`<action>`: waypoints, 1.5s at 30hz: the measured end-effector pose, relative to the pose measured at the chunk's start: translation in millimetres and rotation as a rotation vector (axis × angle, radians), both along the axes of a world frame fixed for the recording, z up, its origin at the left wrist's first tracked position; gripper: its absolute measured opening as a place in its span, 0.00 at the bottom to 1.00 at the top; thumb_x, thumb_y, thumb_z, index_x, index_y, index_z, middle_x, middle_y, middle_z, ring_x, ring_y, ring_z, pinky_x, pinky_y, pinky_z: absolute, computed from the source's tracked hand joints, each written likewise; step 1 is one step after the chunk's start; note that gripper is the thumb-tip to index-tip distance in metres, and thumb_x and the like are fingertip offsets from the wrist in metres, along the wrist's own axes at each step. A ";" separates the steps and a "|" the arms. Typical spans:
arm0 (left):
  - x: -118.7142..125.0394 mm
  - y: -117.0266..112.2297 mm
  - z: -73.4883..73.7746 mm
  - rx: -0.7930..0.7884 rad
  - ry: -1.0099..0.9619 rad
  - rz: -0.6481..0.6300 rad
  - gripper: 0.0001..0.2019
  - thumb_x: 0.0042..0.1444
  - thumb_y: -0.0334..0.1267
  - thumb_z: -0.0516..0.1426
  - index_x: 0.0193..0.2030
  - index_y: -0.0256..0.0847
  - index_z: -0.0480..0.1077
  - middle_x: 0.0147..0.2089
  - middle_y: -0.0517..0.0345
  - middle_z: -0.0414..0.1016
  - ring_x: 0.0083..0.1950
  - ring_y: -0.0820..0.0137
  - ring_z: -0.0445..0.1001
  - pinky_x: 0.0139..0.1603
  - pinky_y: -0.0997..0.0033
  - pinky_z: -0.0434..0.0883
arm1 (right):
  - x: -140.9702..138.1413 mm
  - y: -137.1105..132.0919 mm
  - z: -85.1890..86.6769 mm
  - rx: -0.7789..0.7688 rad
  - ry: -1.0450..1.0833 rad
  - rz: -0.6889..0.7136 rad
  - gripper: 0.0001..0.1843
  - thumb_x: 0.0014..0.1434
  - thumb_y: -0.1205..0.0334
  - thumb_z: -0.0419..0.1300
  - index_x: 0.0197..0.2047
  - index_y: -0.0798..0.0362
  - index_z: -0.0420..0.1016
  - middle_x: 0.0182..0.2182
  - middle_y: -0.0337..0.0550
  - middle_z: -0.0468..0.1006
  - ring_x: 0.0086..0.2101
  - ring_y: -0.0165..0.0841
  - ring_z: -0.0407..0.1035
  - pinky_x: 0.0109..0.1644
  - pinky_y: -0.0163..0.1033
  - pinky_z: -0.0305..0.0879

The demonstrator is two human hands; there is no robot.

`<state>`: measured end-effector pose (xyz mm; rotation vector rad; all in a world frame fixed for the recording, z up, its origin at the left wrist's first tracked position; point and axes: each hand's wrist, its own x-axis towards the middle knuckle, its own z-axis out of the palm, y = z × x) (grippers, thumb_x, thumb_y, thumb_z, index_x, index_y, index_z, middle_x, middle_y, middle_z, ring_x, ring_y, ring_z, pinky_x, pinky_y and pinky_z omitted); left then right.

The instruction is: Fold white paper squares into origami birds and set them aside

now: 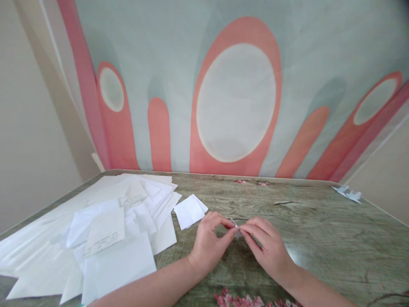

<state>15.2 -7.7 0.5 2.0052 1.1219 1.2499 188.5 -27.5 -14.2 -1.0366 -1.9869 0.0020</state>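
My left hand point(210, 238) and my right hand point(266, 244) meet over the middle of the wooden table, fingertips nearly touching. Between them is a small piece of folded white paper point(237, 226), pinched from both sides by thumb and fingers. Most of the paper is covered by the fingertips, so its full shape cannot be made out. Just left of and beyond my left hand lie a few small white paper squares point(188, 212), stacked unevenly.
A wide, loose heap of white paper sheets point(121, 260) covers the table's left side, some bearing printed lines. Small folded white paper shapes point(347, 193) lie at the far right edge. A patterned wall covering point(179, 51) rises behind the wood-grain tabletop point(345, 251).
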 end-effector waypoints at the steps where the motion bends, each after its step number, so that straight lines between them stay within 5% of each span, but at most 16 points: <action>1: 0.0 -0.1 0.1 0.000 0.000 0.004 0.03 0.49 0.32 0.60 0.27 0.40 0.70 0.29 0.61 0.72 0.35 0.71 0.70 0.41 0.70 0.64 | 0.3 0.1 0.2 0.013 -0.019 -0.003 0.07 0.59 0.68 0.54 0.39 0.52 0.73 0.30 0.43 0.71 0.32 0.33 0.66 0.36 0.40 0.61; 45: 0.1 0.0 1.4 0.004 -0.011 -0.051 0.02 0.48 0.35 0.61 0.28 0.41 0.73 0.33 0.58 0.67 0.39 0.68 0.67 0.43 0.68 0.64 | -2.1 -2.5 4.1 -0.002 -0.096 0.031 0.09 0.59 0.70 0.51 0.35 0.53 0.71 0.27 0.42 0.69 0.29 0.32 0.63 0.34 0.40 0.58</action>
